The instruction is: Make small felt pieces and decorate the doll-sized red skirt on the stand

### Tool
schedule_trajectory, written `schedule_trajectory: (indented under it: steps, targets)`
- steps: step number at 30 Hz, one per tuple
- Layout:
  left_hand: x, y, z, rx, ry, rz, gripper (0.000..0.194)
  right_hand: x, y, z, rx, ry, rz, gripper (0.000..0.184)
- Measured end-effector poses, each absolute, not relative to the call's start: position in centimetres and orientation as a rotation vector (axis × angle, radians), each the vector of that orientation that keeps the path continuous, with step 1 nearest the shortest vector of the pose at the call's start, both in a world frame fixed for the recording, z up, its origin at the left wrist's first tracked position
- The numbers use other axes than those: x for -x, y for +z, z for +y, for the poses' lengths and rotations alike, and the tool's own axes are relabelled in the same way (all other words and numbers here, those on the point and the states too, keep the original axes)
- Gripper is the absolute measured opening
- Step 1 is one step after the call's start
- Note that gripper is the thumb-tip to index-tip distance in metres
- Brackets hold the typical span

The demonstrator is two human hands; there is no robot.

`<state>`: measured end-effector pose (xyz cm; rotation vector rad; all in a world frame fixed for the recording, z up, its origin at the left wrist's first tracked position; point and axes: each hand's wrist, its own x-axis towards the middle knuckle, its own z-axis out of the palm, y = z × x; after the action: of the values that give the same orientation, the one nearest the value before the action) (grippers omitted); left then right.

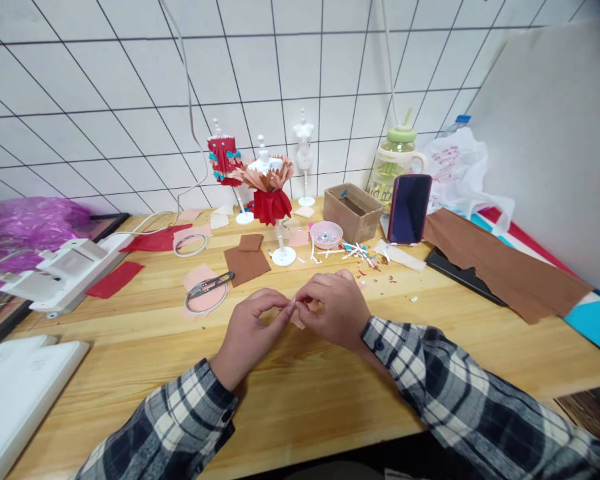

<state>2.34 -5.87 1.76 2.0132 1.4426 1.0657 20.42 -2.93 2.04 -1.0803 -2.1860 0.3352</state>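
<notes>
Over the middle of the wooden table [280, 413], my left hand [253, 331] and my right hand [336, 308] meet fingertip to fingertip. Both pinch a small piece of pale pink crepe paper [298, 321], mostly covered by the fingers. Beyond them stands a white mini dress form [282, 250] in a red skirt with a pink and brown petal-like top. To the left of my hands, grey thread snips [207, 285] lie across a ring [213, 308] on pink paper. Brown squares [247, 265] lie just behind my left hand.
Behind are a red-dressed form [224, 157], a bare form [305, 150], a pink bowl [326, 235], a cardboard box [354, 212] and paper scraps [360, 253]. A phone [409, 210] stands before a green-lidded jug [399, 157]. A power strip [80, 270] sits left; brown paper [505, 260] lies right.
</notes>
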Motion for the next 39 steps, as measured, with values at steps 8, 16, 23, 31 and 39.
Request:
schedule_trajectory:
  steps: [8,16,23,31,39]
  targets:
    - [-2.4,1.6,-5.6,-1.902,0.998,1.446,0.018,-20.0,1.4,-2.7,1.118,0.693,-2.016,0.008]
    - [-2.3,1.8,-5.8,-1.553,1.037,1.387,0.023,-20.5,1.3,-1.8,1.209,0.805,-1.801,0.006]
    - [-0.5,1.6,-4.4,-1.354,1.016,1.415,0.029,-21.8,0.8,0.6,1.303,0.950,-1.516,0.009]
    - [2.4,1.6,-3.1,-1.564,0.869,1.634,0.030,-24.3,0.2,3.4,1.368,0.961,-1.297,0.013]
    - [3.4,2.0,-3.2,-1.770,0.891,1.648,0.032,-25.4,-1.0,4.4,1.297,0.960,-1.363,0.048]
